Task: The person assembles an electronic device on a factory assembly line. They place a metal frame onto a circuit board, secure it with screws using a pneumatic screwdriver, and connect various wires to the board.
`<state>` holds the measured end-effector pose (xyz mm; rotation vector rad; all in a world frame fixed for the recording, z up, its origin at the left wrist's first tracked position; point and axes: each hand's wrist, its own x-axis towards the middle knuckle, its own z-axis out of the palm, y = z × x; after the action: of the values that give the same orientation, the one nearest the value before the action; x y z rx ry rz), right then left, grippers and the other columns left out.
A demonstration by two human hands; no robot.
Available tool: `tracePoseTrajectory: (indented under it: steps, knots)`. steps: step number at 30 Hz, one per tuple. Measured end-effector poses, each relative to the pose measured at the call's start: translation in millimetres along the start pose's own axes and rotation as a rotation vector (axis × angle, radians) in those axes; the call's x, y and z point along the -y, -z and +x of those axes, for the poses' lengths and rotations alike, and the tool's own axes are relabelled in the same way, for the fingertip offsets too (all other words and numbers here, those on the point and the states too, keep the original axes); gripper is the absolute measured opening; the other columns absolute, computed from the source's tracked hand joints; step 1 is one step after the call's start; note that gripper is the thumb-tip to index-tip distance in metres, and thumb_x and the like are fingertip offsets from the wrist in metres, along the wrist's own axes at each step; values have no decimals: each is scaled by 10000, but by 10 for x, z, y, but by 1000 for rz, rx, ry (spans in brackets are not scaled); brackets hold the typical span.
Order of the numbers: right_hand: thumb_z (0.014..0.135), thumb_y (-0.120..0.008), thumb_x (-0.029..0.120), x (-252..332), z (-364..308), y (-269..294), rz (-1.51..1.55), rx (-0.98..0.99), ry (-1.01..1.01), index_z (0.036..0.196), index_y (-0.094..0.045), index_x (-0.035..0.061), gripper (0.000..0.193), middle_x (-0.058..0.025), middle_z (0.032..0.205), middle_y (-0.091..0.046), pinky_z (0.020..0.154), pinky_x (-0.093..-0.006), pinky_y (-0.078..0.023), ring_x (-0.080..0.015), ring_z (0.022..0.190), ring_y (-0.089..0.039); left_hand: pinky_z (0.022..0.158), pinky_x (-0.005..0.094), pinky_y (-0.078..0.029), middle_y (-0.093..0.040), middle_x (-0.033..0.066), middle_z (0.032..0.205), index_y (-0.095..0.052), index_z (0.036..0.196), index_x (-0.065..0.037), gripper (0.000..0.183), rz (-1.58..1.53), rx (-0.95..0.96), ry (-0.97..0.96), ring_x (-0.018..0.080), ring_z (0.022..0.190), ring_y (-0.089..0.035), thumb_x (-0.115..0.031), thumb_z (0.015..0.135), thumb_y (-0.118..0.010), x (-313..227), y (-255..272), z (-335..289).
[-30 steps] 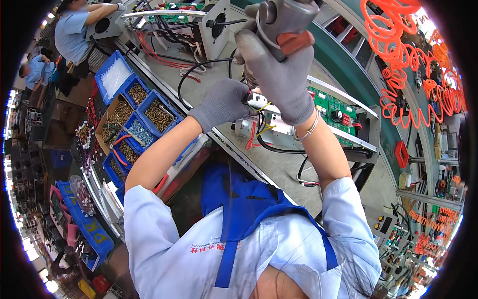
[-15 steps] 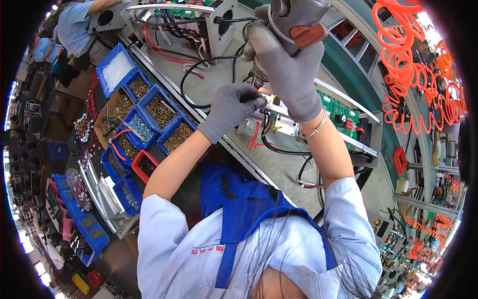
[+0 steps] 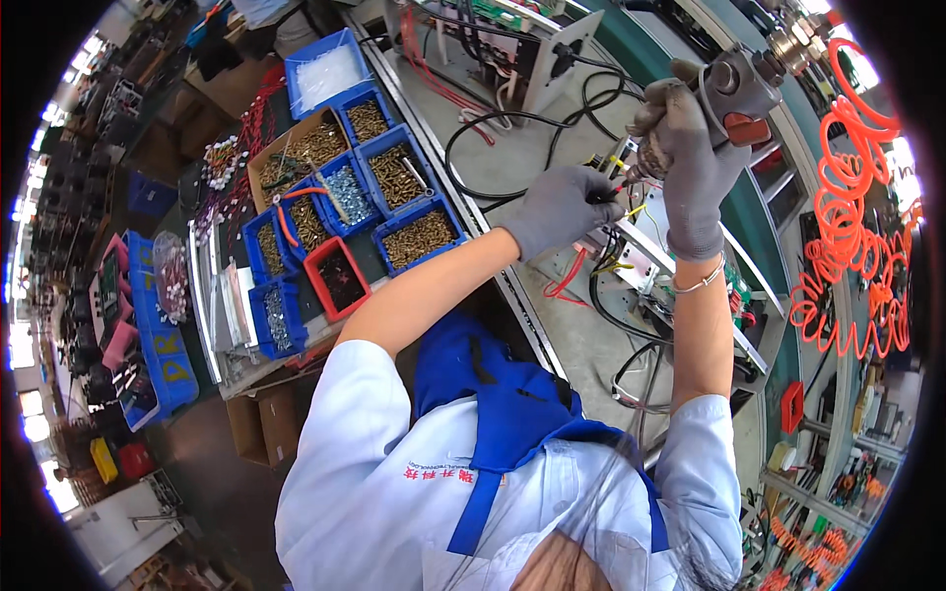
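Note:
My right hand point(image 3: 698, 182), in a grey glove, is wrapped round a grey pistol-shaped air screwdriver point(image 3: 741, 89) with a red switch. The tool's nose points left, toward the fingertips of my left hand point(image 3: 564, 210). That hand, also gloved, is closed in a pinch by the bit; whatever it holds is too small and covered to make out. Both hands are over a metal-framed electrical unit point(image 3: 641, 268) with wires and a green circuit board, partly hidden by my right wrist. Black cable point(image 3: 507, 118) loops on the bench beyond my left hand.
To the left, blue bins point(image 3: 422, 236) hold brass-coloured and silver screws; a red bin point(image 3: 337, 279) has dark pieces. Another unit point(image 3: 547, 64) stands at the far side. Orange coiled air hose point(image 3: 852, 227) hangs at the right. A metal rail point(image 3: 522, 320) edges the bench.
The view has turned, so bins, hands and bench sit farther right in the picture. The screwdriver stays in my right hand, its nose still by my pinched left fingers.

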<state>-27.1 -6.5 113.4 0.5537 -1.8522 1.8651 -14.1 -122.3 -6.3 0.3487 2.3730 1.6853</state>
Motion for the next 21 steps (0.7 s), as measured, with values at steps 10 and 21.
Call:
tracePoseTrajectory:
  steps: [10,21]
  knots:
    - [905,-602,135,240,-350,-1,292,148,134,1306,-465,-40,459,-168,1064,-628,678,-337,-529,-156,747,-610,828,362,-517,-652,140,1087,-531,1277,-92,706,92,-375,-571,288,971,-650,-266,670,-846,-674,263,-461]
    - [919,-526,558,131,-1350,-180,962,474,-1374,1301,-506,-25,697,-200,1104,-658,652,-347,-569,-237,757,-681,1112,441,-297,-595,22,1060,-598,1062,-165,479,518,-105,-408,290,1110,-547,-218,614,-759,348,836,-1155]
